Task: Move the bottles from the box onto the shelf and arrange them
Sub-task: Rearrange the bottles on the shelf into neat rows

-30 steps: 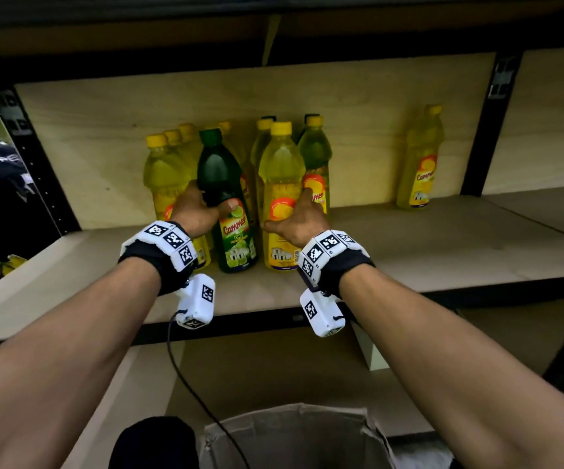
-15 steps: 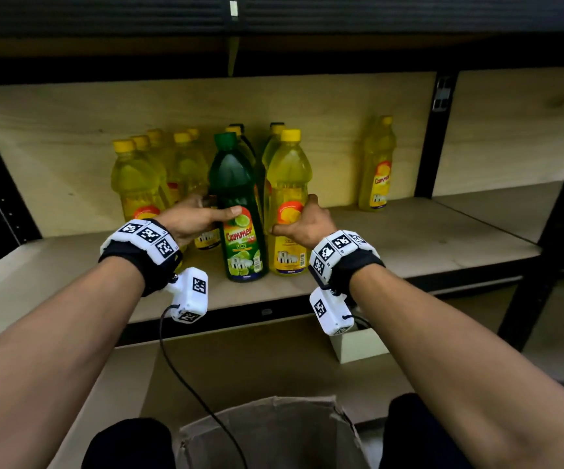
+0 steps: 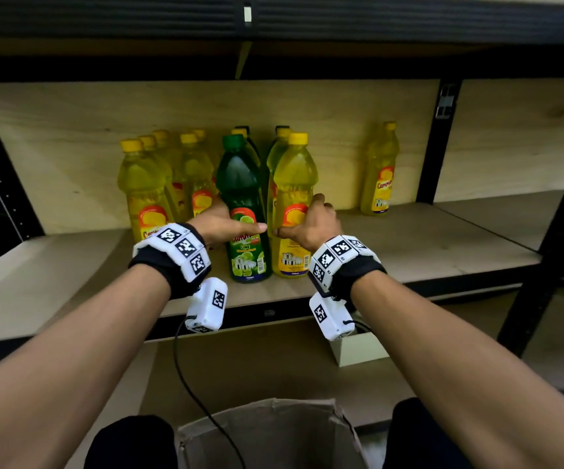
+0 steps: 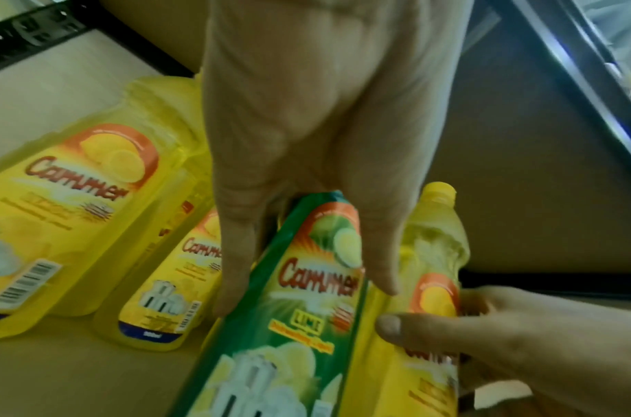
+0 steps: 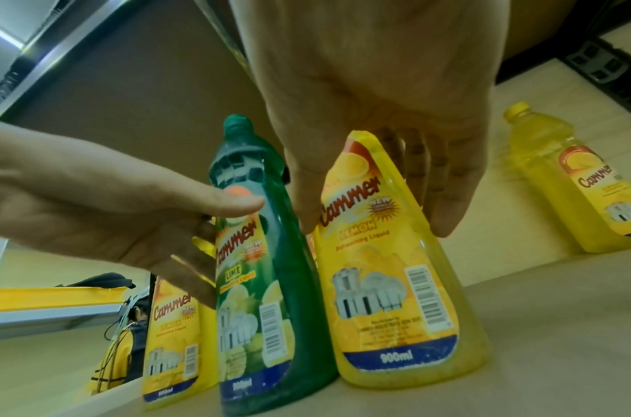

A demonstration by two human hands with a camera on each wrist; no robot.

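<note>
A green lime bottle (image 3: 243,211) and a yellow lemon bottle (image 3: 292,204) stand upright side by side at the front of the wooden shelf (image 3: 426,238). My left hand (image 3: 221,225) grips the green bottle (image 4: 306,324) at its label, thumb across the front and fingers round its left side. My right hand (image 3: 309,225) grips the yellow bottle (image 5: 388,282), thumb on its left and fingers round its right. The two thumbs nearly meet between the bottles. The cardboard box (image 3: 267,434) sits below, near my knees.
Several yellow bottles (image 3: 145,191) crowd the shelf behind and to the left. One yellow bottle (image 3: 380,174) stands alone at the back right, with bare board around it. A black upright post (image 3: 441,140) bounds the bay. A small white box (image 3: 358,350) lies below.
Both hands have stayed on their bottles. The green and yellow bottles now stand closer together, and my left thumb has stretched across the green label toward the right thumb.
</note>
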